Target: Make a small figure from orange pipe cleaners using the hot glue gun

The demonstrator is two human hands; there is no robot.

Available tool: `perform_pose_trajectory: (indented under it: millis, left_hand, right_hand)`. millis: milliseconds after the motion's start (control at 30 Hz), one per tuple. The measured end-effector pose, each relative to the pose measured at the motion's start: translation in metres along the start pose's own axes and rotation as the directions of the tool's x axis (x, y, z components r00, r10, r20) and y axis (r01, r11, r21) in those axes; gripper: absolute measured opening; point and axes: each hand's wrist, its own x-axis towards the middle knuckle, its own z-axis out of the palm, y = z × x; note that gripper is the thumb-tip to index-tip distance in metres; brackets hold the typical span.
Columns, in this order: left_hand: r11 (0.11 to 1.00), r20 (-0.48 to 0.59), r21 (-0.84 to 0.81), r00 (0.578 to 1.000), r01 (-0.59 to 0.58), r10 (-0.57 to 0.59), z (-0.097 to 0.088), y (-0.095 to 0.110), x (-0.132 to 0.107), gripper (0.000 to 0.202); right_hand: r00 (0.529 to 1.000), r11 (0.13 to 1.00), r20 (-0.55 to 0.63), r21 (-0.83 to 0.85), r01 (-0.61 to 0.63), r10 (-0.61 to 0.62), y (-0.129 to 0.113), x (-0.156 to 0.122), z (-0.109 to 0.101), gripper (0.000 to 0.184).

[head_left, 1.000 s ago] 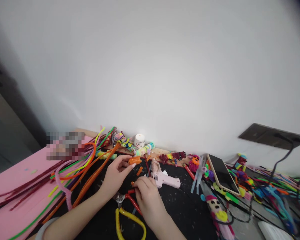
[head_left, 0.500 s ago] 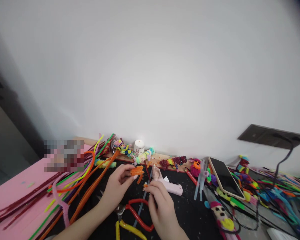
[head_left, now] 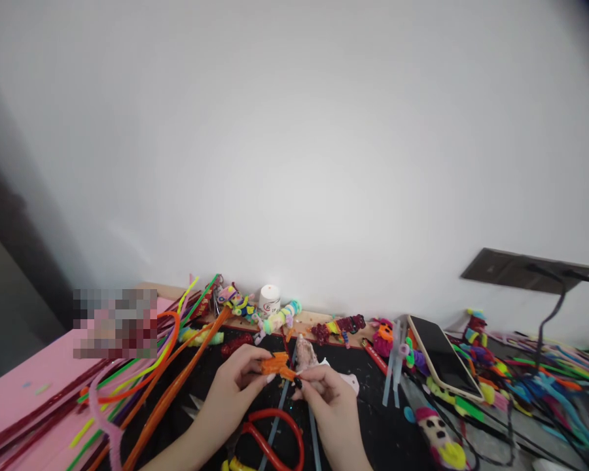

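My left hand (head_left: 235,386) pinches a small orange pipe-cleaner piece (head_left: 275,364) above the black mat (head_left: 373,425). My right hand (head_left: 326,399) meets it from the right, with fingertips closed on the same orange piece at its right end. Just behind my hands lies a pale pink glue gun (head_left: 319,366), partly hidden by my right fingers. Red-handled pliers (head_left: 275,435) lie on the mat below my hands.
A bundle of long coloured pipe cleaners (head_left: 142,386) lies at left over a pink sheet (head_left: 14,405). Small pipe-cleaner figures (head_left: 275,317) and a white jar (head_left: 269,301) line the wall. A phone (head_left: 444,356) leans at right among cables (head_left: 544,392) and more figures.
My hands have come together: the right hand picked up a bit from the mat and brought it to the orange piece in my left. The view tilted up slightly.
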Motion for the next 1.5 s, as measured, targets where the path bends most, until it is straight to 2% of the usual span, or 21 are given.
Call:
perform_pose_trajectory:
  millis: [333,700,867,1167,1500]
  left_hand:
    - [1.000,0.082,0.006,0.996,-0.031,0.030,0.004,0.003,-0.002,0.015]
    - [0.999,0.081,0.048,0.997,-0.017,0.013,0.005,0.003,-0.003,0.015]
    - [0.998,0.101,0.052,0.995,-0.017,0.012,0.005,0.004,-0.002,0.014]
    - [0.996,0.098,0.089,0.995,-0.011,0.003,0.005,0.003,-0.004,0.013]
    - [0.998,0.106,0.063,0.994,-0.008,0.001,0.006,0.002,-0.003,0.014]
  right_hand:
    - [0.995,0.992,0.026,0.074,-0.102,0.100,-0.001,0.001,0.005,0.020]
    - [0.986,0.982,0.037,0.088,-0.165,0.162,-0.001,0.002,0.007,0.024]
    - [0.988,0.987,0.032,0.047,-0.153,0.152,0.000,0.002,0.007,0.028]
    - [0.990,0.989,0.062,-0.079,-0.121,0.126,0.013,0.001,0.000,0.019]
    - [0.995,0.986,0.048,-0.143,-0.085,0.093,0.009,0.000,0.003,0.018]
